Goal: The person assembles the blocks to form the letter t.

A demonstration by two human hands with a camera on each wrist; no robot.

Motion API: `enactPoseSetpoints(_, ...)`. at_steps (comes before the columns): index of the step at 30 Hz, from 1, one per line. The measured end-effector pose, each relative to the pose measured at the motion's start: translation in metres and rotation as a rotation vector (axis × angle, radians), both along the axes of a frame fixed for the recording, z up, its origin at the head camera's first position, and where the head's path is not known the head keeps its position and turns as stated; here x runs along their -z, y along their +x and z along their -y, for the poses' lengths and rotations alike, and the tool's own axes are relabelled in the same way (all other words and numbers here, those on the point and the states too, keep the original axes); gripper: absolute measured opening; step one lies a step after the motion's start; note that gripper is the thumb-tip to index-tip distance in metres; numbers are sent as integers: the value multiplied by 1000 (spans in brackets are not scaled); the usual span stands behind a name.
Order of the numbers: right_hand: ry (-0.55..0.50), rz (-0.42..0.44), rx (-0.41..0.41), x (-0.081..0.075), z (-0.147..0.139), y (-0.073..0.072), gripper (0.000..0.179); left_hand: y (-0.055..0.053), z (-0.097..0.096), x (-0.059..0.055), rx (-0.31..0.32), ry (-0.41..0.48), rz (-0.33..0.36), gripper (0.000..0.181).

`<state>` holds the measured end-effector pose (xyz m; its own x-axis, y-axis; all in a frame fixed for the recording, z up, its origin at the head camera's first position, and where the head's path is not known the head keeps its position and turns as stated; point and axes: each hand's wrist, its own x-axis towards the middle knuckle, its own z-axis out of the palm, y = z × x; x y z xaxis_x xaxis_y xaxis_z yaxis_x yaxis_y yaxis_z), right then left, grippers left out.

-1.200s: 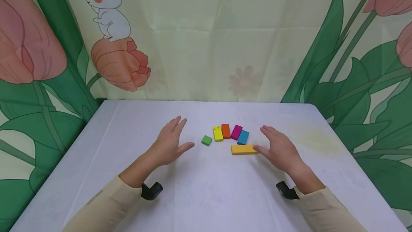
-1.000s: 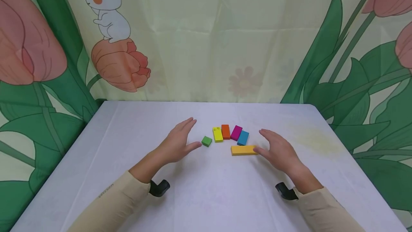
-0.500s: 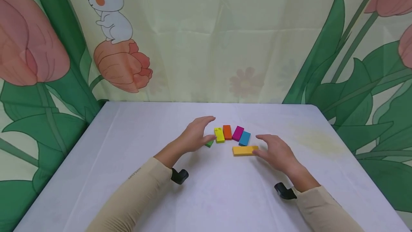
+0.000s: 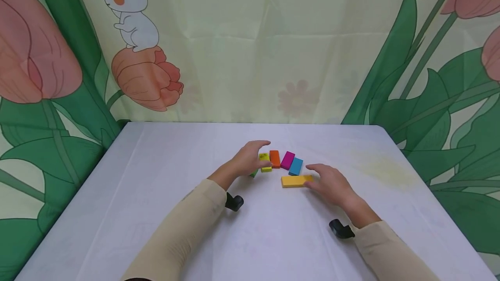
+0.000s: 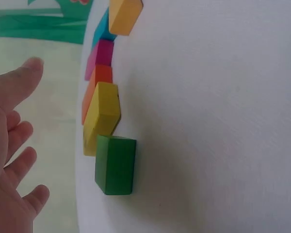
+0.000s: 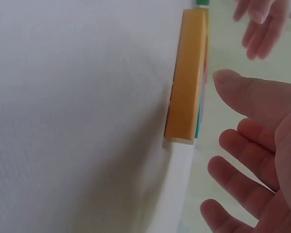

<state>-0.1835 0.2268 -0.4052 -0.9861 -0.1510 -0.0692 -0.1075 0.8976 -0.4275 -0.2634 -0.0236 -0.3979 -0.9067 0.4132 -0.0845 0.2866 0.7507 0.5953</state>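
head view bright; soft shadows on tbl [image 4: 281,237]; wrist views dimmer

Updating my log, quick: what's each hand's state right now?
Left hand: open, holding nothing, near the green block.
Right hand: open, holding nothing, near the long yellow block.

Six colourful blocks [image 4: 287,160], loosely clustered
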Motion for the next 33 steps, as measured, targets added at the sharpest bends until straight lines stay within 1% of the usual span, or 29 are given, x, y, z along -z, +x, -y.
enactPoseSetpoints(5, 7, 31, 6, 3, 1, -2, 55, -7, -9, 7, -10, 9, 34, 72)
enactPoseSetpoints(9, 27, 30, -12, 6, 2, -5, 50, -13, -16, 13, -25, 13, 60, 71)
enactPoseSetpoints(13, 52, 21, -43, 9, 2, -8, 45, -16, -22, 16, -46, 7, 84, 69)
enactPoseSetpoints(18, 66, 21, -64, 11, 1, -9, 41, -17, -27, 19, -49, -6, 96, 66)
enactPoseSetpoints(23, 74, 22, -63, 10, 0, -6, 41, -15, -28, 22, -43, -25, 93, 64)
enactPoseSetpoints(28, 25, 30, -40, 8, 1, -3, 42, -15, -28, 23, -32, -36, 73, 61)
enactPoseSetpoints(33, -3, 34, -30, 8, 1, -1, 39, -15, -29, 24, -47, -43, 73, 60)
